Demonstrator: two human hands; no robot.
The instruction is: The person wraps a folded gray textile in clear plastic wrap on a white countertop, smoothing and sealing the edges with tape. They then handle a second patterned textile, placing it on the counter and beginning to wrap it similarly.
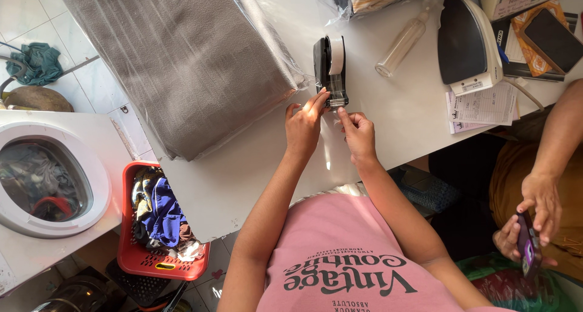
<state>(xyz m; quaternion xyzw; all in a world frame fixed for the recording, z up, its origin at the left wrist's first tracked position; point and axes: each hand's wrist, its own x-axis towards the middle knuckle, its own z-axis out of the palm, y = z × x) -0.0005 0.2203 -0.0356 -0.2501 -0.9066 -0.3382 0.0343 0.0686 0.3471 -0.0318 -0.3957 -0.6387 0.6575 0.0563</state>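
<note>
Across the white tabletop [255, 166] I see a large folded grey cloth sealed in clear plastic [182, 63], soft and slippery, best gripped at its edges. Just beside its corner stands a black tape dispenser [330, 69], which I judge stiff and weighty. My left hand [303, 127] steadies its front end; my right hand [358, 133] pinches what looks like thin, sticky tape.

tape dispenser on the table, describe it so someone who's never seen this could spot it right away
On the white table, look just right of the big grey folded cloth in clear plastic. The tape dispenser stands there, with the left hand and right hand at its near end. It is black with a white roll, unlike the clear bottle and the iron further right.
</note>
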